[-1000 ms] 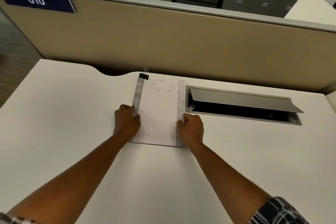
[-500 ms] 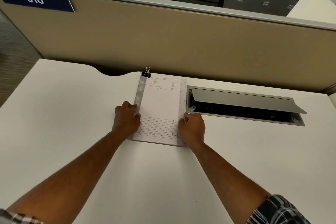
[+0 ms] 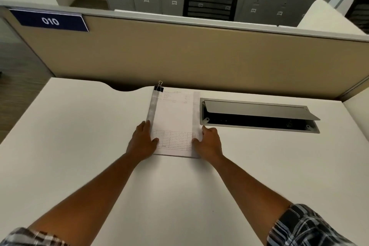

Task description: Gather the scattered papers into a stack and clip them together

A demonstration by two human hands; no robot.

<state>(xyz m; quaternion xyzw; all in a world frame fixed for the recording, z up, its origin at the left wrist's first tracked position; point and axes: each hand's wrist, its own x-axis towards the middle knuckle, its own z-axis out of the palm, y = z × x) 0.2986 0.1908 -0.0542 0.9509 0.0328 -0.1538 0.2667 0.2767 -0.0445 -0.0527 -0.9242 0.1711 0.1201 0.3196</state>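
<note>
**Papers squared between two hands, clip already fitted**

Papers [image 3: 174, 122] are shown as one stack lying flat on the white worktop [image 3: 79, 136], just left of the open cable hatch [image 3: 257, 116] and near the partition [image 3: 199, 56]. A black binder clip [image 3: 159, 88] is seen at the far left corner, so the sheets are judged to be bound. The left hand [image 3: 142, 142] is laid against the stack's left edge and the right hand [image 3: 208, 142] against its right edge, thumbs resting on the top sheet; the grip of each is relaxed and flat, not clenched. Such bracing is presumably used to keep the edges aligned.
</note>
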